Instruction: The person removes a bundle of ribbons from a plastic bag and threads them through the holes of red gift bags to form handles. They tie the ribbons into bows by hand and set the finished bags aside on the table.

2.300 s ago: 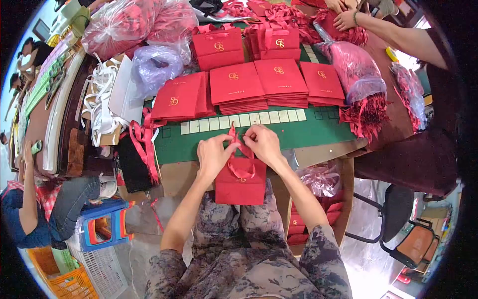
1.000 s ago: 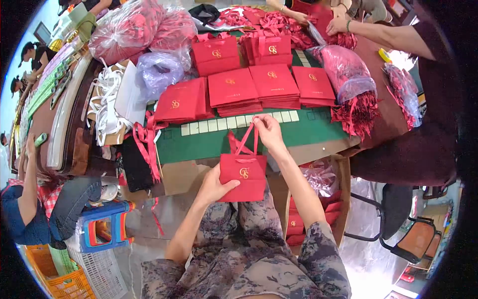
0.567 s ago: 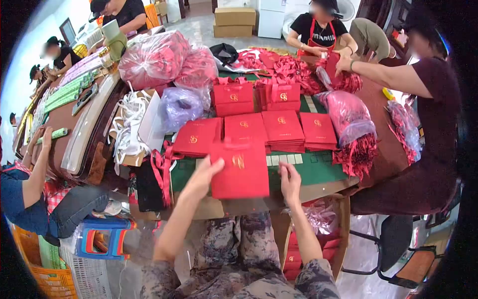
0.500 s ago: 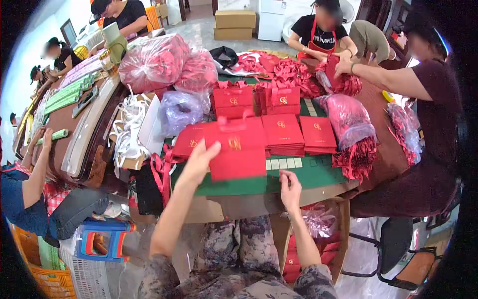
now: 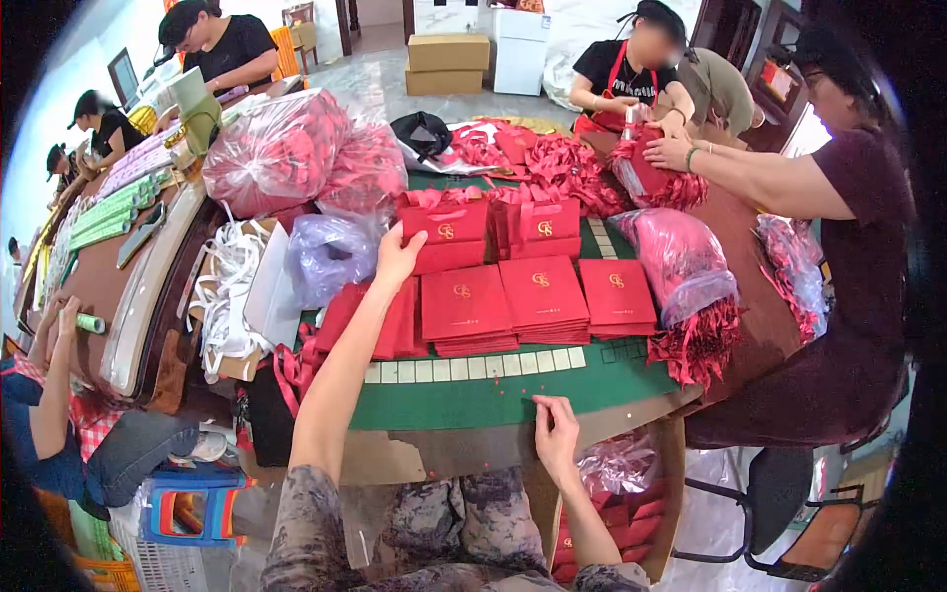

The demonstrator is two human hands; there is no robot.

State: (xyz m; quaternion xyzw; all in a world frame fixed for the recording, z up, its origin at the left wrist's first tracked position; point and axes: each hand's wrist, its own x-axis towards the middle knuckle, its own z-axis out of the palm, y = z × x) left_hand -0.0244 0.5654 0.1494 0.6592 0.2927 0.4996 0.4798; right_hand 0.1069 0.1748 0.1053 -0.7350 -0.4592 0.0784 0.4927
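**Setting a finished gift bag into the standing row**

I have my left hand (image 5: 398,259) stretched far across the green mat (image 5: 473,395), fingers curled onto the front edge of the upright red gift bag (image 5: 444,235) at the back of the table. It stands at the left end of a standing row, just beside another upright bag (image 5: 545,223). My right hand (image 5: 555,434) rests at the near edge of the mat, fingers spread and flat, holding nothing.

To do this well, I judge the bag should be seated square on its base with the gold logo facing me, its ribbon handles left free above the rim, and pressed lightly against its neighbour so the row does not topple.

The bags are stiff matte red card with a stamped gold emblem and satin ribbon handles. In front of them lie flat stacks of folded bags (image 5: 543,296), crisp-edged and rectangular. Clear plastic sacks of red ribbon (image 5: 276,148) bulge, glossy and crinkled, to the left.
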